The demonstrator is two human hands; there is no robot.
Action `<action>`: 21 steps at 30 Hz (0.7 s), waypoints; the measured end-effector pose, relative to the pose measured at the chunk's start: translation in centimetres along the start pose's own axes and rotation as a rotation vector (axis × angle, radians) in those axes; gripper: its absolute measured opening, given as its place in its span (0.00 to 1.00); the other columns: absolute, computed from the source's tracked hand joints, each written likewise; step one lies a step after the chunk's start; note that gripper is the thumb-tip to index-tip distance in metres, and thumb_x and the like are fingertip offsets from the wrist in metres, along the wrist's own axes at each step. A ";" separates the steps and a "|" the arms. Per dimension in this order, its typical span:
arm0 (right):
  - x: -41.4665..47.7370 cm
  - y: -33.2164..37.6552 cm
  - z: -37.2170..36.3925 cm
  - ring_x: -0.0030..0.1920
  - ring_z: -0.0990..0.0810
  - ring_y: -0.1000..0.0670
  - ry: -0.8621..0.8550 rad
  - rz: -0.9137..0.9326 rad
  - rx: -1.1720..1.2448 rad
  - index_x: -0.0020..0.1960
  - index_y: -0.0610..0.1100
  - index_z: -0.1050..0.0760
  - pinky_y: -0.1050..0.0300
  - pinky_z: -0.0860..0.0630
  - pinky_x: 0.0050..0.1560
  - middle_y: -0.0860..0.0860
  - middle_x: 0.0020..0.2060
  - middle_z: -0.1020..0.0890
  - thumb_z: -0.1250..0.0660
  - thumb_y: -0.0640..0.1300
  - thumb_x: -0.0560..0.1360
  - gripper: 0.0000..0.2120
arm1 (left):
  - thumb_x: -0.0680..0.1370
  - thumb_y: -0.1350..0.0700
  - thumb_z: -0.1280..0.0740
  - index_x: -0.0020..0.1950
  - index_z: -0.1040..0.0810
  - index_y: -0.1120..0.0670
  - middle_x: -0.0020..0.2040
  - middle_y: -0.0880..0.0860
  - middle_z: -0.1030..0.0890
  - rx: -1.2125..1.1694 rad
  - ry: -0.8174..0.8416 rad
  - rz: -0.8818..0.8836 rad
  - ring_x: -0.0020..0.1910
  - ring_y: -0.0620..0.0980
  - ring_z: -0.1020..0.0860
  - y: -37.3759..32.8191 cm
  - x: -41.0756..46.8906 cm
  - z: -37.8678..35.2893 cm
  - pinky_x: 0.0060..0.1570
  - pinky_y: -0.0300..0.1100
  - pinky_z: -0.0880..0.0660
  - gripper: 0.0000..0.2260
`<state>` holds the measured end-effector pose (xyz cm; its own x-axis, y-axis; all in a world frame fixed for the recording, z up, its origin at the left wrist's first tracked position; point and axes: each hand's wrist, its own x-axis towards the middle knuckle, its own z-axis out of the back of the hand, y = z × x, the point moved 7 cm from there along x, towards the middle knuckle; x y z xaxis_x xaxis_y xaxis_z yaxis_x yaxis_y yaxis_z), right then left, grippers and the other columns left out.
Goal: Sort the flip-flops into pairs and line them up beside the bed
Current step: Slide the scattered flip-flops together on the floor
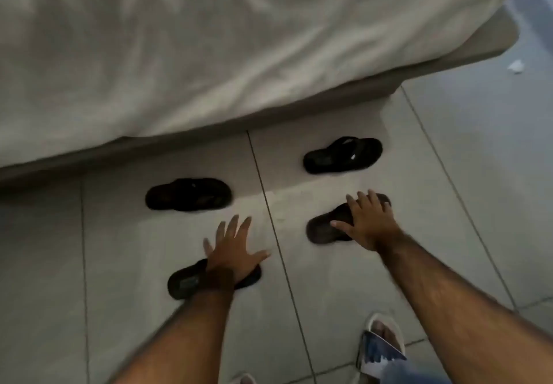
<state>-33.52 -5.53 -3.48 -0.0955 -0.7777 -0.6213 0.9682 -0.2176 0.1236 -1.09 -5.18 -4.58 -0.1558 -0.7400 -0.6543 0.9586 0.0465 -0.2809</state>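
Note:
Several dark flip-flops lie scattered on the grey tiled floor beside the bed [209,63]. A black one [342,155] sits far right near the bed base, another black one [188,194] lies to the left of it. My right hand [369,222] is spread over a brown flip-flop [321,229], fingers apart, resting on or just above it. My left hand [233,249] hovers open above the floor, its wrist covering part of a dark flip-flop [184,282] nearest me.
The bed's white sheet hangs over a beige base [419,69] that runs diagonally across the top. My foot in a white sandal [383,341] stands at the bottom right. A small white scrap [515,66] lies on the floor at far right.

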 end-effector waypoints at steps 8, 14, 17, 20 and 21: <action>7.5 -3.6 -10.8 0.82 0.60 0.41 -0.117 -0.061 0.024 0.83 0.52 0.56 0.36 0.53 0.79 0.44 0.83 0.55 0.48 0.73 0.75 0.44 | 0.72 0.25 0.42 0.81 0.65 0.45 0.84 0.52 0.59 -0.003 -0.086 0.278 0.82 0.57 0.57 8.4 3.2 -13.4 0.76 0.66 0.47 0.49; 8.9 -4.4 -12.5 0.82 0.58 0.42 -0.270 -0.036 0.039 0.82 0.55 0.60 0.38 0.53 0.79 0.45 0.83 0.54 0.47 0.70 0.76 0.42 | 0.71 0.24 0.68 0.76 0.30 0.55 0.77 0.63 0.33 0.034 -0.256 0.187 0.75 0.67 0.34 4.5 5.4 -13.8 0.63 0.73 0.32 0.52; 9.0 -4.4 -12.6 0.82 0.57 0.42 -0.287 -0.041 0.037 0.82 0.56 0.60 0.39 0.52 0.79 0.45 0.83 0.53 0.46 0.69 0.77 0.41 | 0.64 0.24 0.76 0.82 0.46 0.50 0.83 0.58 0.48 0.124 -0.192 0.219 0.82 0.61 0.49 2.8 7.0 -13.6 0.71 0.68 0.39 0.54; 8.8 -4.6 -12.8 0.82 0.56 0.43 -0.290 -0.047 0.050 0.82 0.56 0.59 0.40 0.51 0.79 0.46 0.83 0.52 0.44 0.67 0.78 0.40 | 0.75 0.27 0.57 0.83 0.54 0.50 0.84 0.57 0.54 0.100 -0.206 0.234 0.82 0.60 0.55 0.5 8.9 -13.5 0.75 0.67 0.43 0.42; 8.8 -4.7 -12.9 0.82 0.56 0.43 -0.295 -0.044 0.054 0.82 0.57 0.58 0.40 0.51 0.79 0.46 0.83 0.52 0.44 0.66 0.78 0.39 | 0.77 0.29 0.52 0.83 0.55 0.50 0.84 0.58 0.55 0.077 -0.207 0.241 0.82 0.61 0.56 -0.6 9.7 -13.5 0.75 0.67 0.44 0.41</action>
<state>-35.95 -3.76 -19.49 -0.2083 -0.9028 -0.3763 0.9485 -0.2804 0.1477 -6.34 -3.32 -20.18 0.1223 -0.8348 -0.5368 0.9784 0.1923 -0.0762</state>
